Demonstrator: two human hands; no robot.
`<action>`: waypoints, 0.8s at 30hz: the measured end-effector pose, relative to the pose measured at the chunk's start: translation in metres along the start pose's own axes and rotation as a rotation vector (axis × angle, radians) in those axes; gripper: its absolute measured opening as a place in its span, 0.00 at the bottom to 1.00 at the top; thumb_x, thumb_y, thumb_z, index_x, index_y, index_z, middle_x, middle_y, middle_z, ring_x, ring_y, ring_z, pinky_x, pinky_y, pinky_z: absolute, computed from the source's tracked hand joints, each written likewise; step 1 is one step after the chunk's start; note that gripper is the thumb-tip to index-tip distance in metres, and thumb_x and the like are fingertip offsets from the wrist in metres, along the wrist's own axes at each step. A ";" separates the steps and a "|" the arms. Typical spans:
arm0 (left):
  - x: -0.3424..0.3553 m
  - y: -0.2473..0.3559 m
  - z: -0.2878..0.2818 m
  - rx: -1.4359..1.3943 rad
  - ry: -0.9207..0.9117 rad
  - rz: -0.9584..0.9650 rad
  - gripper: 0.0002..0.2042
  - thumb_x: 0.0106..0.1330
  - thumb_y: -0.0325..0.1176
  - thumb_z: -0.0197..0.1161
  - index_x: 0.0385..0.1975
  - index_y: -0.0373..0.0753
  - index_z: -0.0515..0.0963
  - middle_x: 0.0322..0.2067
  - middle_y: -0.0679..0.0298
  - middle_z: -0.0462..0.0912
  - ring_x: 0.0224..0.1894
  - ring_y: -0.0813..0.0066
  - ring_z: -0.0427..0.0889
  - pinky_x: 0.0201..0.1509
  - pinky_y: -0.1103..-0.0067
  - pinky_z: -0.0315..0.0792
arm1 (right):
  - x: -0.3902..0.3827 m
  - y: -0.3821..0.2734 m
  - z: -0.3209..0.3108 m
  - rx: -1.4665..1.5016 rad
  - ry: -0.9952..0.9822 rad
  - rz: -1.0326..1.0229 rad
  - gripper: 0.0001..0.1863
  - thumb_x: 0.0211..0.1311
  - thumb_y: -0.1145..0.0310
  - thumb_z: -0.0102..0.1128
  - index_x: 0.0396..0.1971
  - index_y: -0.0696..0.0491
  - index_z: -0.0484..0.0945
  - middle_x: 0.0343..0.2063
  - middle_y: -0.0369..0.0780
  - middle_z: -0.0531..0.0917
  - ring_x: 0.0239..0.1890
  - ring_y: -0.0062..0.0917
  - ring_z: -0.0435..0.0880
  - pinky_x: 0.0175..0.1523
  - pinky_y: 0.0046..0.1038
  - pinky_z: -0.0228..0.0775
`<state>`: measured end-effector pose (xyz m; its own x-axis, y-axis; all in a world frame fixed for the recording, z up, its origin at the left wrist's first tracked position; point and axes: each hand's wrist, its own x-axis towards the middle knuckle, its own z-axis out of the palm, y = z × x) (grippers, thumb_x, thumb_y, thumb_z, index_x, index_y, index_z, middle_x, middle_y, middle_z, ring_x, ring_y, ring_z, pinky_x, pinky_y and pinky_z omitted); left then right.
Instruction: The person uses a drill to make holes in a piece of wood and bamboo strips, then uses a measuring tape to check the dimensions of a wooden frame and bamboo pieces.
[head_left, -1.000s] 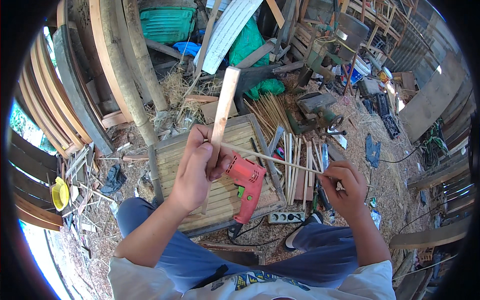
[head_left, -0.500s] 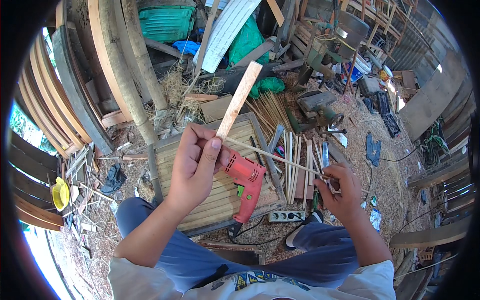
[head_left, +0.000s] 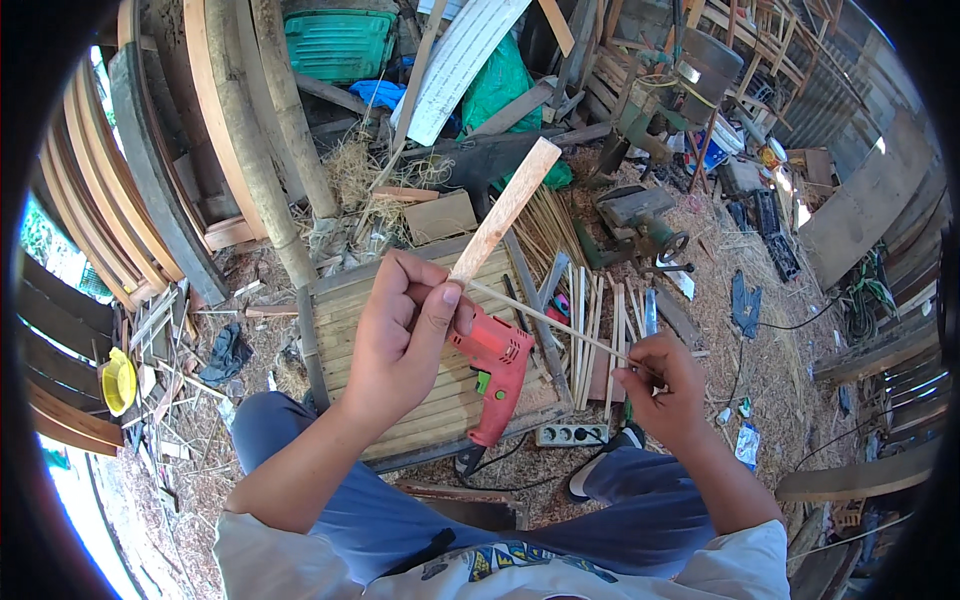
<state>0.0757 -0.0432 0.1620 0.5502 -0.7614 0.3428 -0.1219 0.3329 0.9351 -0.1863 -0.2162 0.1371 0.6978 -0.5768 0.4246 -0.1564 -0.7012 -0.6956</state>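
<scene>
My left hand (head_left: 408,330) grips a short, pale wooden batten (head_left: 508,210) that is tilted up and to the right. A thin wooden stick (head_left: 540,315) runs from the batten down to my right hand (head_left: 662,385), whose thumb and fingers pinch its far end. Below them a red drill (head_left: 492,390) with a green trigger lies on a slatted wooden panel (head_left: 372,410). The front of the drill is partly hidden behind my left hand. Whether the stick passes into the batten or only touches it, I cannot tell.
Loose strips (head_left: 590,350) and a power strip (head_left: 565,436) lie beside the panel. A green metal machine (head_left: 640,235) stands at back right. Curved timbers (head_left: 130,190) lean at left, near a yellow plastic item (head_left: 120,380). Shavings and scraps (head_left: 210,440) cover the floor.
The top of the batten has tilted to the right as my left hand turned. My right hand has moved slightly down and left, still pinching the thin stick.
</scene>
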 end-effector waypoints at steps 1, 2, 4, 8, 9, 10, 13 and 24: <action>0.000 -0.001 0.000 0.016 0.000 0.020 0.05 0.85 0.32 0.50 0.45 0.40 0.64 0.31 0.63 0.81 0.23 0.90 0.62 0.27 0.87 0.57 | 0.000 0.002 0.000 0.000 0.000 -0.001 0.03 0.69 0.79 0.67 0.37 0.57 0.81 0.30 0.42 0.84 0.25 0.26 0.84 0.31 0.25 0.75; 0.000 0.000 0.000 0.016 0.000 0.021 0.05 0.85 0.32 0.50 0.45 0.40 0.64 0.31 0.63 0.81 0.23 0.90 0.62 0.27 0.87 0.57 | 0.001 0.005 0.000 -0.016 0.017 -0.080 0.03 0.69 0.79 0.67 0.37 0.57 0.81 0.29 0.41 0.84 0.25 0.24 0.83 0.30 0.25 0.74; -0.002 0.001 -0.002 0.013 -0.025 -0.012 0.05 0.85 0.32 0.50 0.45 0.40 0.64 0.31 0.63 0.81 0.25 0.90 0.65 0.27 0.87 0.58 | 0.000 0.006 0.000 -0.031 0.033 -0.159 0.03 0.70 0.79 0.67 0.37 0.57 0.81 0.29 0.40 0.84 0.25 0.23 0.83 0.30 0.25 0.72; -0.004 0.001 0.000 0.009 -0.027 -0.001 0.06 0.85 0.33 0.51 0.45 0.40 0.64 0.32 0.63 0.81 0.27 0.89 0.68 0.29 0.87 0.60 | -0.007 -0.001 0.003 0.008 -0.084 -0.037 0.03 0.71 0.78 0.66 0.37 0.58 0.80 0.26 0.39 0.82 0.23 0.22 0.80 0.30 0.24 0.70; -0.003 0.002 0.000 0.017 -0.037 0.002 0.06 0.85 0.33 0.51 0.45 0.40 0.64 0.32 0.63 0.81 0.28 0.88 0.70 0.30 0.86 0.62 | -0.007 -0.002 0.004 0.017 -0.110 0.012 0.02 0.71 0.78 0.66 0.37 0.57 0.80 0.26 0.38 0.82 0.23 0.21 0.80 0.29 0.24 0.70; -0.004 0.002 0.001 0.026 -0.047 0.003 0.06 0.85 0.32 0.52 0.45 0.40 0.64 0.32 0.63 0.81 0.30 0.87 0.72 0.32 0.85 0.64 | -0.008 0.000 0.004 0.016 -0.112 0.013 0.02 0.71 0.78 0.66 0.37 0.57 0.80 0.26 0.38 0.82 0.23 0.21 0.80 0.29 0.24 0.70; -0.006 0.002 0.001 0.044 -0.092 0.017 0.06 0.84 0.31 0.52 0.46 0.39 0.63 0.33 0.64 0.81 0.33 0.86 0.74 0.36 0.84 0.67 | -0.009 0.003 0.001 0.050 -0.102 0.046 0.02 0.72 0.77 0.65 0.37 0.57 0.81 0.26 0.38 0.81 0.22 0.21 0.79 0.29 0.25 0.69; -0.006 0.005 -0.001 -0.026 -0.058 0.012 0.05 0.82 0.23 0.53 0.48 0.36 0.64 0.36 0.63 0.78 0.39 0.83 0.78 0.44 0.82 0.75 | 0.000 -0.003 -0.001 0.249 -0.502 0.331 0.07 0.80 0.72 0.56 0.41 0.57 0.81 0.20 0.34 0.79 0.22 0.16 0.77 0.30 0.24 0.68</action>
<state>0.0731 -0.0366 0.1641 0.4996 -0.7883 0.3593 -0.1059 0.3561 0.9284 -0.1872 -0.2147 0.1396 0.8920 -0.4371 -0.1155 -0.2941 -0.3669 -0.8825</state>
